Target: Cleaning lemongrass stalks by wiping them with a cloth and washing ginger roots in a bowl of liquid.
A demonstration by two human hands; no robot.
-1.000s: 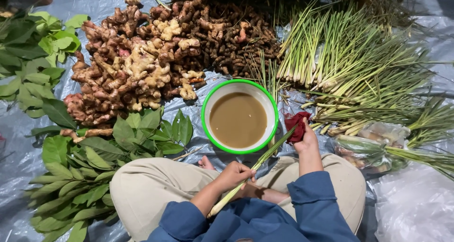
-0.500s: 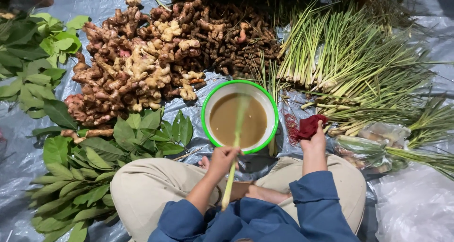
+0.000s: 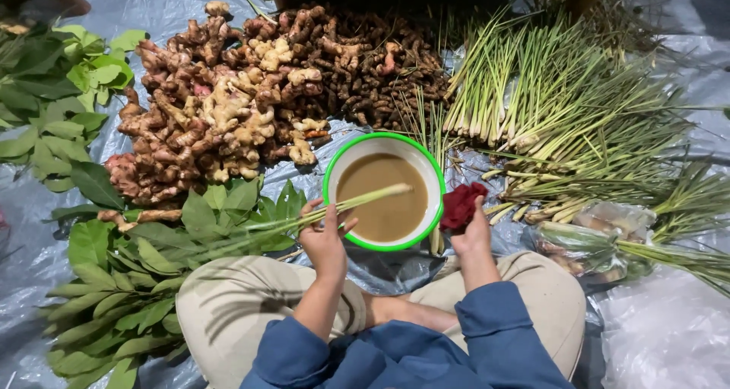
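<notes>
My left hand (image 3: 325, 237) grips a lemongrass stalk (image 3: 365, 199) near its middle. The stalk lies almost level, its pale root end over a white bowl with a green rim (image 3: 328, 177) that holds muddy brown water (image 3: 384, 197); its leafy end sweeps left over green leaves. My right hand (image 3: 471, 233) holds a dark red cloth (image 3: 462, 205) just right of the bowl. I sit cross-legged behind the bowl in beige trousers and blue sleeves.
A heap of ginger and galangal roots (image 3: 220, 115) and darker turmeric roots (image 3: 372, 69) lies beyond the bowl. A lemongrass pile (image 3: 563, 107) fills the right. Green leaves (image 3: 114, 282) cover the left. A grey plastic sheet (image 3: 669, 328) underlies everything.
My left hand swung the lemongrass stalk round from pointing up-right, through upright, to nearly level with its leafy end to the left. My right hand with the red cloth barely moved.
</notes>
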